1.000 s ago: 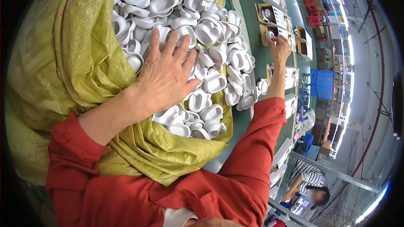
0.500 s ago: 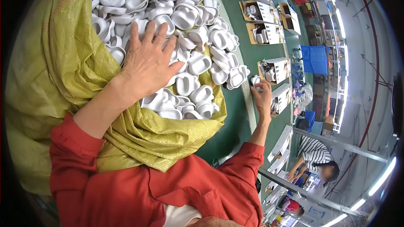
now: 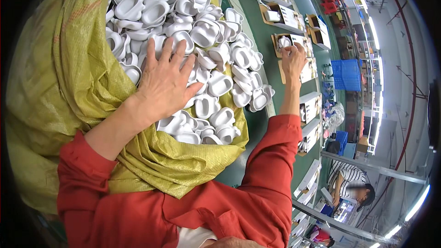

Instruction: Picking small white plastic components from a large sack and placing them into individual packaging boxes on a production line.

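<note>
A yellow woven sack [image 3: 59, 96] lies rolled open on my left, full of white moulded plastic pieces [image 3: 219, 83], each with a shallow oval hollow. On top of this heap my left hand [image 3: 166, 82] rests flat, fingers spread, gripping none of them. My right arm reaches far to the right, where my right hand [image 3: 293, 62] pinches a small white plastic piece [image 3: 284, 42] at an open carton [image 3: 277, 48]. Whether the piece touches the carton's inside cannot be made out.
More open printed cartons [image 3: 292, 18] holding white items stand in a row along the green belt [image 3: 255, 30]. Beyond it are a blue crate [image 3: 345, 74] and red stools [image 3: 328, 5]. A co-worker in a striped top [image 3: 351, 173] sits at the lower right, past a metal rail [image 3: 381, 169].
My right hand has moved farther along the row, from beside a nearer carton to one farther off. The cartons have shifted toward me. My left hand stays on the heap.
</note>
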{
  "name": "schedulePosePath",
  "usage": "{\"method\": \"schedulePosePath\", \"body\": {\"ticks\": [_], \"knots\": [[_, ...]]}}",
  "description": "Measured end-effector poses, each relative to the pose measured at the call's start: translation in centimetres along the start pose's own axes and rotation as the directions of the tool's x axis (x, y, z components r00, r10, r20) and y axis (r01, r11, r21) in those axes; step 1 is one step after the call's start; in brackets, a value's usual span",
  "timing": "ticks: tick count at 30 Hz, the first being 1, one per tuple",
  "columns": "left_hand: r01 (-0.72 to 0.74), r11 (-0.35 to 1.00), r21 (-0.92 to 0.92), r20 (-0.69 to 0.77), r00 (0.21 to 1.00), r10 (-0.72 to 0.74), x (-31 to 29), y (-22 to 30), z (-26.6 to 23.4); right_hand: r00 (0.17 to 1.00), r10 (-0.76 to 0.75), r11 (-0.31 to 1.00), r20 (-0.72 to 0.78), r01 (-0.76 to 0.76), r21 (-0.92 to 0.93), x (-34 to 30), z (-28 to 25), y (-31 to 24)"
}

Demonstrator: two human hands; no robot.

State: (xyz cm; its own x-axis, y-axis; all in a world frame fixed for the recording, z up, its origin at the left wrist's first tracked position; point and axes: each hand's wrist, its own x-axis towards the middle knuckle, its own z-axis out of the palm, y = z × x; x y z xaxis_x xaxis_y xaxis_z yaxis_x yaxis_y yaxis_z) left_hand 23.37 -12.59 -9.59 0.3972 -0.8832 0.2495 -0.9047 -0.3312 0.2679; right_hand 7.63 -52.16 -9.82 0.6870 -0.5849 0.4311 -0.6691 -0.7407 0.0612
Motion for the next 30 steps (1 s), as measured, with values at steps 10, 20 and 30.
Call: {"method": "schedulePosePath", "body": {"ticks": [10,20,30], "knots": [[0.004,1.000,0.026,0.016,1.000,-0.004,0.3,0.2,-0.3,0.974,-0.171,0.831,0.148,0.062,0.553,-3.9,-2.4,-1.3],[0.015,1.000,0.008,0.038,0.999,-0.015,0.2,0.3,0.0,0.970,-0.226,0.944,0.085,0.197,0.264,-5.1,-0.2,-3.0],[0.001,1.000,0.023,0.013,1.000,-0.002,0.2,0.2,0.0,0.997,0.000,0.997,0.073,0.006,-0.076,-0.6,0.0,4.1]]}}
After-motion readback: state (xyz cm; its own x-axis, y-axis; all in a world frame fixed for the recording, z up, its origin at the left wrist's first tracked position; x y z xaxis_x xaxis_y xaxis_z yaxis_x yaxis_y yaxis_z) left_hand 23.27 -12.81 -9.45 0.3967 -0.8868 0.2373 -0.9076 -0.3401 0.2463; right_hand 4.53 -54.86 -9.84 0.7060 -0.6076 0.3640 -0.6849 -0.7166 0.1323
